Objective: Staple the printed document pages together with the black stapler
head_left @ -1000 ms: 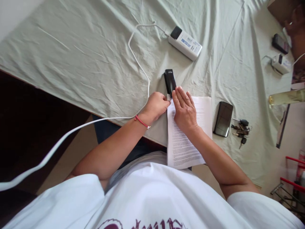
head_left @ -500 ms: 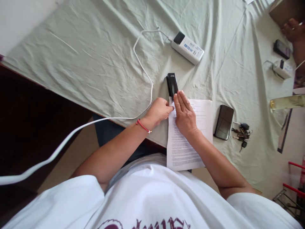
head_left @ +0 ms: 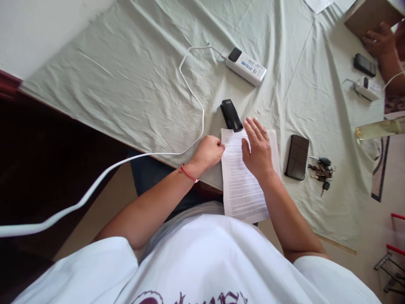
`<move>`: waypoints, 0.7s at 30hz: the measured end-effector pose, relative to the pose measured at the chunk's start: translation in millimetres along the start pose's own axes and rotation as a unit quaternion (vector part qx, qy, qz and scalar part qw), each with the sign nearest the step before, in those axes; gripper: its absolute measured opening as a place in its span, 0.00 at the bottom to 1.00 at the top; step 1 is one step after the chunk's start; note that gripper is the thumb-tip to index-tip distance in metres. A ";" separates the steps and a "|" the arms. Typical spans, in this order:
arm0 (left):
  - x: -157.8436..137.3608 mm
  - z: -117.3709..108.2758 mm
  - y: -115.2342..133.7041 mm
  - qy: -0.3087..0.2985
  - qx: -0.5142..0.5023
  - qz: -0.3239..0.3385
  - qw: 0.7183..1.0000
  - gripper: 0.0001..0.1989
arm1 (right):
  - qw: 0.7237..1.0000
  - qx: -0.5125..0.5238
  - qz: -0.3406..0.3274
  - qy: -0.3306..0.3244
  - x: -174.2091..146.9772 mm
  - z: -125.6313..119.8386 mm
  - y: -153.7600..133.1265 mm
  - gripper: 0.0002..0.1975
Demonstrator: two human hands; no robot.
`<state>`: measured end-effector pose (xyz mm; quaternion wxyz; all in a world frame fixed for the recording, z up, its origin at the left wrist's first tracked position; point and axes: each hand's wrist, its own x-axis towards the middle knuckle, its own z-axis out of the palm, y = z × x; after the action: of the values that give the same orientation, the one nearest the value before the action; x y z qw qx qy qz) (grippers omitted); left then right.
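A stack of printed paper sheets (head_left: 240, 185) lies at the table's front edge, its near end reaching over the edge towards my shirt. My left hand (head_left: 209, 152) is closed at the upper left edge of the sheets, its fingertips pinching that edge. Flat fingers stretch out from my right hand (head_left: 257, 145), which is over the upper right part of the sheets and grips nothing. Just beyond the top edge of the paper is a black stapler (head_left: 231, 115), tilted and near my right fingertips but apart from them.
A white power bank (head_left: 247, 67) with a white cable (head_left: 126, 162) lies beyond the stapler. To the right are a dark phone (head_left: 297, 157) and a bunch of keys (head_left: 322, 171). Another person's hand (head_left: 379, 42) touches a box (head_left: 370, 19) at far right, near a bottle (head_left: 379, 128).
My right hand has moved right, away from the stapler, and its thumb has spread. The stapler has turned slightly, and its near end now shows. My left hand stays at the paper's edge.
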<state>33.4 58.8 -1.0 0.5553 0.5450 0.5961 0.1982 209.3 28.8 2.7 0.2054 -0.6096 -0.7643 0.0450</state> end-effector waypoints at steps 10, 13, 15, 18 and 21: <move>-25.7 -10.2 -22.6 -0.005 -0.143 -0.019 0.990 0.12 | 0.967 -0.007 0.244 0.073 -92.7 -29.3 57.0 0.25; -28.3 -10.6 -24.9 -0.008 -0.160 -0.006 0.987 0.11 | 0.950 0.063 0.300 0.050 -110.9 -39.3 50.6 0.23; -30.5 -11.2 -24.6 -0.007 -0.164 -0.004 0.986 0.11 | 0.935 0.109 0.334 0.038 -116.7 -46.5 45.0 0.24; -35.5 -12.0 -21.7 -0.006 -0.171 -0.028 0.985 0.11 | 0.919 0.135 0.370 0.020 -120.3 -55.6 40.3 0.26; -40.5 -12.1 -18.8 -0.005 -0.191 -0.048 0.980 0.11 | 0.910 0.137 0.392 0.003 -122.2 -59.8 38.8 0.27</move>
<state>6.2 21.9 4.9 0.6612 0.4007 0.5696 0.2789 287.9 -88.4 13.1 0.2550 -0.8262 -0.4497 0.2241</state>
